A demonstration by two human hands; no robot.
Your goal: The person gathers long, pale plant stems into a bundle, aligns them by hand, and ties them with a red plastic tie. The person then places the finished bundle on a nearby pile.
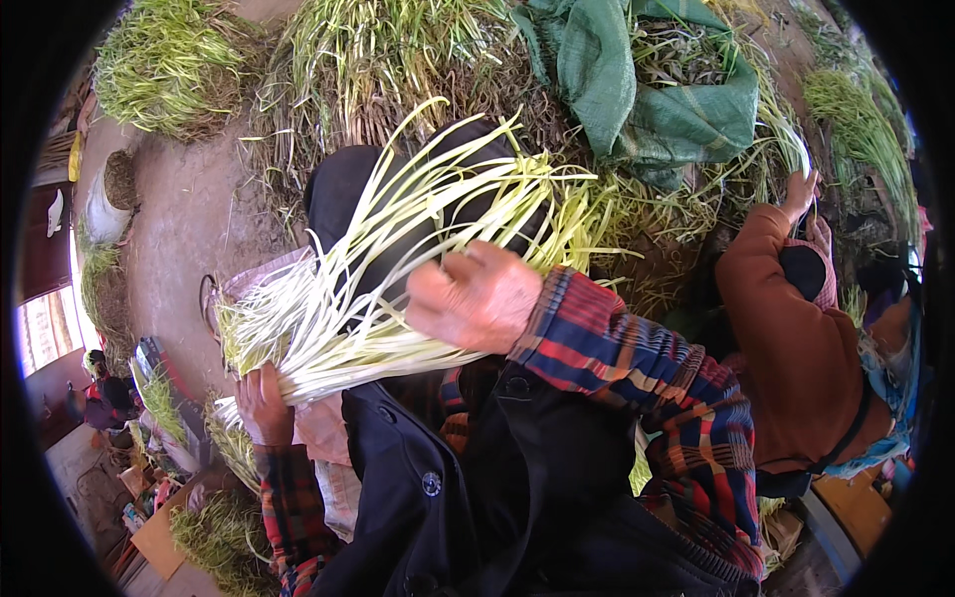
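Observation:
A big bundle of long pale shoots [368, 269], which look like garlic chives, lies slantwise over my lap. Their white stem ends are at the left, and the yellow-green leaf ends fan out toward the far right. My left hand [264, 403] is closed round the white stem ends at the bundle's near left. Over the middle of the bundle is my right hand [473, 298], its fingers curled in and slightly smeared by motion. What those fingers hold, if anything, is hidden. Under the shoots show my dark knees and a pale pink cloth [323, 428].
Heaped greens with matted roots [398, 70] rise just ahead, with another pile [174, 70] at far left. A green woven sack [686, 119] lies at far right. Close on my right, a co-worker in a brown top [796, 338] holds shoots. A white bucket [107, 204] stands left.

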